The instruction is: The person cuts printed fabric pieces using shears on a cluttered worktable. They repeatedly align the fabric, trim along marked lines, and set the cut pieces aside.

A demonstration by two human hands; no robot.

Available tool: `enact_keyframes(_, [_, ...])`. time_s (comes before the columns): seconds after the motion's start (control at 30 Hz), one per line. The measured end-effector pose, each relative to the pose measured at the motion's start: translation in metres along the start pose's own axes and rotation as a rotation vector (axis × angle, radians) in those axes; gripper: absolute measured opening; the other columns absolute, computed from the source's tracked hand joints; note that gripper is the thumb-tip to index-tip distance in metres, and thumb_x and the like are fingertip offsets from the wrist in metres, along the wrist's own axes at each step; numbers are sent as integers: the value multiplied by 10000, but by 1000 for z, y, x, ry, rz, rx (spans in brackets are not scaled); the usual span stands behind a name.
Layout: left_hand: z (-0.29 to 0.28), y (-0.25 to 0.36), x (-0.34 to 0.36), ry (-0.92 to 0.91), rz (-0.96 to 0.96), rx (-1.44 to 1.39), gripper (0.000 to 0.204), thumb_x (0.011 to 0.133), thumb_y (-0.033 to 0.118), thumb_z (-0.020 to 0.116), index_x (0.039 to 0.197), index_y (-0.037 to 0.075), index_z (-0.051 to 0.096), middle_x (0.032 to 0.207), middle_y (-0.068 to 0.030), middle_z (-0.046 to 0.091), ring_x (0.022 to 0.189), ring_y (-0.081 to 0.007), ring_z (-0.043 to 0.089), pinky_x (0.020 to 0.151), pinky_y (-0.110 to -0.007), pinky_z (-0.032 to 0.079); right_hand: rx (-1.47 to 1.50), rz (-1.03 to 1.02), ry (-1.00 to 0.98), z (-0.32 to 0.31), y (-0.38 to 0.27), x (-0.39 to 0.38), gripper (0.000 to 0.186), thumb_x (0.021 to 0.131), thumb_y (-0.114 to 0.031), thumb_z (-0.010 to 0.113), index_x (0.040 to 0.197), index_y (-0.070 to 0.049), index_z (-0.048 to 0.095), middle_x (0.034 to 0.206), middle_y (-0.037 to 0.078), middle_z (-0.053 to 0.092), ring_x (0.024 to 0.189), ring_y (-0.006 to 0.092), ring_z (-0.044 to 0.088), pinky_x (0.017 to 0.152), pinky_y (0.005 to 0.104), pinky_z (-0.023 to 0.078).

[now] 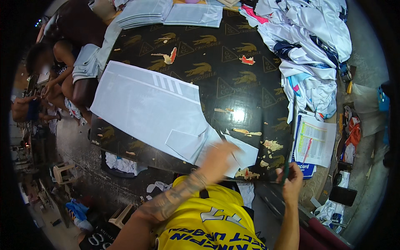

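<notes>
In yellow shirt (pixel 204 225), close to table (pixel 225 93). Reaching left hand (pixel 220 158) over white cloth (pixel 146 104), spread flat there, likely for smoothness; can't tell, through blur, whether gripping. Grasping green item (pixel 286 173) in right hand (pixel 294 178), presumably clear of cloth.

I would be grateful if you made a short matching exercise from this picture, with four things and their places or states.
1. Right hand
2. Striped pale cloth
3. Red pen
4. Heap of white clothes

A. On a printed sheet
B. At the picture's upper right
C. Holding a dark slim thing
D. Lying flat on the dark table

Pairs: 1-C, 2-D, 3-A, 4-B
</notes>
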State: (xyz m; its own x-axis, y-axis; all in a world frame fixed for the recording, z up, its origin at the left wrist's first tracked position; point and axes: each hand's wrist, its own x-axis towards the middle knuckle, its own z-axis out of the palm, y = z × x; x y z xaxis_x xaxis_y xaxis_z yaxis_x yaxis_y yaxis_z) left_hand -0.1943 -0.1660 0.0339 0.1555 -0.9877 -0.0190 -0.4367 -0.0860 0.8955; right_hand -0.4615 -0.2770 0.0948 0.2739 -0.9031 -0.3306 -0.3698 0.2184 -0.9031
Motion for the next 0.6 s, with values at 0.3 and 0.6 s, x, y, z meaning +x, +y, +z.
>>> enact_keyframes(0.3, [-40,-74,-16,480,-222,370,167,913,186,804,1015,93,709,1027,-71,710,1020,-291,643,977,-432,358,-75,344,-571,101,34,11,357,919,-282,894,850,-65,619,733,-67,526,691,48,460,624,244,383])
enact_keyframes(0.6, [-119,-83,-29,275,-230,-50,143,956,139,765,1086,113,820,952,-46,756,945,-247,664,1010,-430,361,-138,354,-631,173,14,24,414,893,-327,913,942,-32,626,808,-33,527,778,91,484,706,280,428])
